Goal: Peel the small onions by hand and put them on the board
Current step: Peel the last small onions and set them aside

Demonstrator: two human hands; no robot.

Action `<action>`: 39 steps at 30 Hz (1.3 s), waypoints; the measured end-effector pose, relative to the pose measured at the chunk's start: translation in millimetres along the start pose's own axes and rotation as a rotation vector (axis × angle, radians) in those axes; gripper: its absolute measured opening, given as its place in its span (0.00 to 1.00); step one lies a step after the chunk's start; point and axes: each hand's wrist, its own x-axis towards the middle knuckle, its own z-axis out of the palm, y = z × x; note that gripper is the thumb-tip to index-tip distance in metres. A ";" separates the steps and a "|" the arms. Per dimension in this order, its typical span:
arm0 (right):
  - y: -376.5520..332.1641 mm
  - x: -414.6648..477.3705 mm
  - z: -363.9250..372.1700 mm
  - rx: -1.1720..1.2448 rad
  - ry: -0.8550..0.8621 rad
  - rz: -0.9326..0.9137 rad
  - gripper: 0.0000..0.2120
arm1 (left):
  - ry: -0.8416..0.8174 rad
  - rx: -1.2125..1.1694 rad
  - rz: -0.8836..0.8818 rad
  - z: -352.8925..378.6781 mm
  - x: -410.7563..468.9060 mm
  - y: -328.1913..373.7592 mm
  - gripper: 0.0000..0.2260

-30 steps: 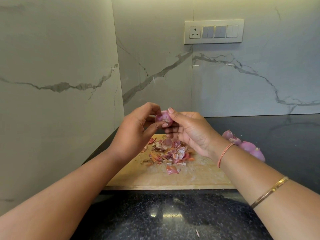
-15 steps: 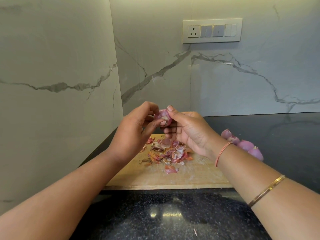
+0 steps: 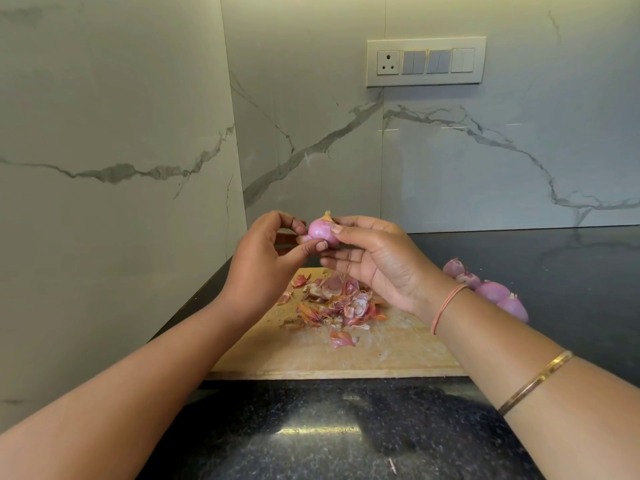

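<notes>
Both hands pinch one onion (image 3: 323,231) up above the board (image 3: 346,355): right hand (image 3: 377,261) steadies it, left hand (image 3: 266,261) picks at skin, probably so peels (image 3: 336,301) drop onto the board.

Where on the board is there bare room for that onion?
The board's near strip, between the peel pile and its front edge, is bare but for one stray peel. Crowded: its middle, and the counter beside it, lined with onions.
</notes>
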 end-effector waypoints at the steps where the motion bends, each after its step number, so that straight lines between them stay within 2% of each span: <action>1: 0.5 0.3 0.6 0.002 0.003 0.002 0.09 | -0.004 -0.005 -0.007 0.0 0.4 -1.3 0.08; 7: 1.3 1.0 0.6 -0.077 0.036 -0.016 0.12 | -0.053 0.039 0.040 2.1 -1.0 0.3 0.05; 13: -1.5 1.3 -2.9 -0.063 0.044 -0.004 0.03 | -0.012 -0.089 -0.057 -3.8 0.9 1.9 0.04; 16: -3.0 0.8 -2.7 -0.047 0.034 0.018 0.03 | 0.003 -0.053 -0.099 -6.6 2.3 -0.5 0.05; 20: -0.6 1.2 -1.6 -0.072 0.025 0.024 0.05 | -0.039 -0.013 -0.059 -5.0 -0.5 1.9 0.10; 25: 3.2 1.8 -2.7 -0.244 -0.014 -0.060 0.11 | -0.061 -0.110 -0.102 -4.0 -3.9 12.1 0.04; 39: 4.0 -0.6 -7.4 -0.439 -0.051 -0.155 0.18 | -0.114 -0.376 -0.319 -8.3 -0.2 12.5 0.05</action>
